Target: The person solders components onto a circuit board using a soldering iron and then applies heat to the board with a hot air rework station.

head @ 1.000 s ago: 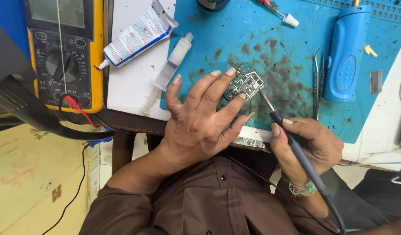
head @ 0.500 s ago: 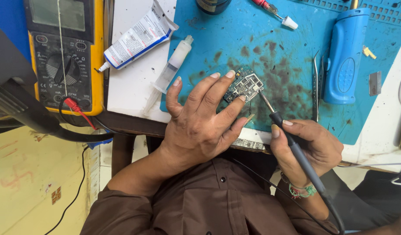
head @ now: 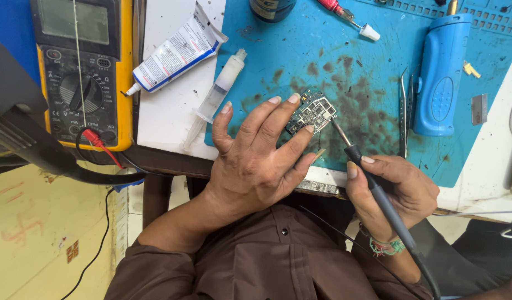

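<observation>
shirt (head: 278, 261): you've got a brown button-up on, dark buttons down the front
sleeves (head: 156, 266): same brown, pushed up your forearms
right wrist: beaded bracelet (head: 385, 246), green and pink-ish
nails: a bit long

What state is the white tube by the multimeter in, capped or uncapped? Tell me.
Cannot tell. The white tube lies flat on the white sheet; its small nozzle tip is too small to judge.
</observation>
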